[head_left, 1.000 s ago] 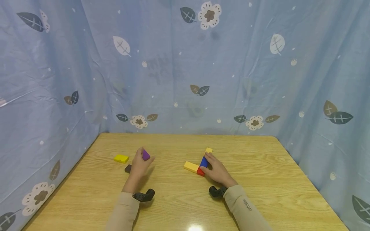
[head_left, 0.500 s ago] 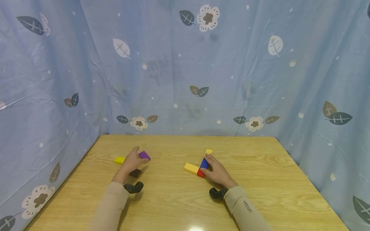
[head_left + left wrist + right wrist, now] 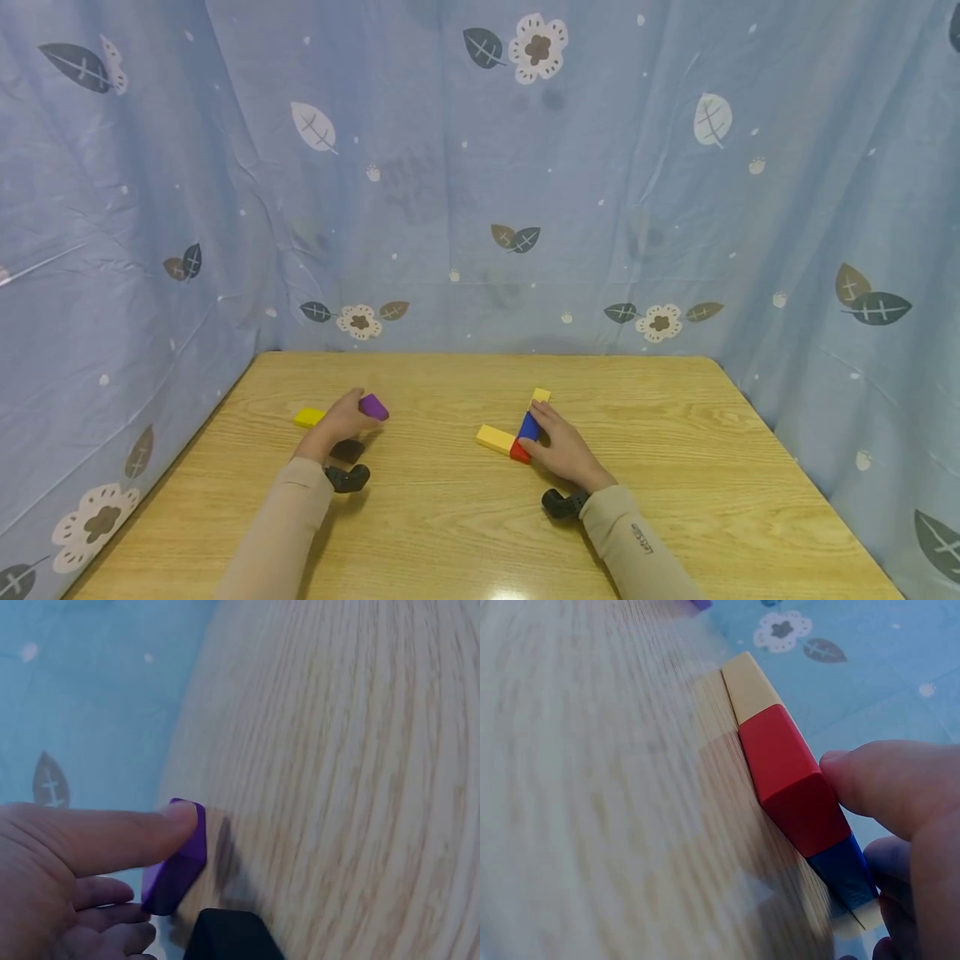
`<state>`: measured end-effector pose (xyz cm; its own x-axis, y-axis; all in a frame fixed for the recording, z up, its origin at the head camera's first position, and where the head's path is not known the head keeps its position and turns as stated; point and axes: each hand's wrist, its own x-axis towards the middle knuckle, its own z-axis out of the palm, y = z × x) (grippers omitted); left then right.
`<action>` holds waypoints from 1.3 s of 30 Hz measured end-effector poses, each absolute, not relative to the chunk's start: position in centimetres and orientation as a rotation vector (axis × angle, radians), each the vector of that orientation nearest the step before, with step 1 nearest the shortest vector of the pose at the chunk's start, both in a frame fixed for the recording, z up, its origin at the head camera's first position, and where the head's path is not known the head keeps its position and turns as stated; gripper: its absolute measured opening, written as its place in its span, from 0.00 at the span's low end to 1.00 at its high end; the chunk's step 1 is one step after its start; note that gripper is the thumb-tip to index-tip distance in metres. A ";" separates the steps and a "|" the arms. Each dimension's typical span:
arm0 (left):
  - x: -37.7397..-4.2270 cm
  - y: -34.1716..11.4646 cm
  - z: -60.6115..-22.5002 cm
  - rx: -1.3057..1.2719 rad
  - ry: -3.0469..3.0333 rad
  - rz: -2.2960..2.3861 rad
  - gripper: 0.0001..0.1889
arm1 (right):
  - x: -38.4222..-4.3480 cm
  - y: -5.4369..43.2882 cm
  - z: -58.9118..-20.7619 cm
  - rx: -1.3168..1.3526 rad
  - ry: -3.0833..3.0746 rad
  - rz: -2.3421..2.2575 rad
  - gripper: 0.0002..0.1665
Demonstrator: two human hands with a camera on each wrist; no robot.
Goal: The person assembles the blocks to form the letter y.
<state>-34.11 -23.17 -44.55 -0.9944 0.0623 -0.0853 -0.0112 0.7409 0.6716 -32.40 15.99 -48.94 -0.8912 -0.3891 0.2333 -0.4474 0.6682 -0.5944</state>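
Observation:
My left hand [image 3: 343,420] is on the left side of the table, pinching a purple block [image 3: 373,407]. In the left wrist view its thumb lies on the angled purple block [image 3: 178,874], with the other fingers behind. Farther right, my right hand [image 3: 564,450] holds a joined row of blocks. Its thumb touches the red block [image 3: 520,452], and its fingers lie along the blue block [image 3: 528,427]. A pale yellow block [image 3: 541,397] continues the row at the far end. Another pale yellow block [image 3: 495,438] meets the red one on the left, making a corner.
A bright yellow block [image 3: 308,417] lies left of my left hand, partly hidden by it. Below that wrist is a dark brown block [image 3: 348,451]. The wooden table [image 3: 450,517] has a patterned blue curtain [image 3: 420,208] behind it and along both sides.
My left hand has shifted left and slightly toward me, and the purple block has turned, showing a different face. The dark brown block's right end has come into sight. My right hand stays in place.

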 end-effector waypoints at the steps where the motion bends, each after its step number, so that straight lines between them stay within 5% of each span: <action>1: -34.1 -23.2 -44.6 0.038 2.833 1.101 0.44 | -32.4 16.0 -48.9 0.703 -2.791 1.025 0.40; 18: -33.9 -23.3 -44.8 0.062 2.943 1.078 0.36 | -32.3 15.8 -48.7 0.715 -2.789 1.034 0.40; 39: -33.0 -18.2 -43.2 0.165 2.855 1.662 0.38 | -32.3 16.0 -48.8 0.719 -2.787 1.038 0.40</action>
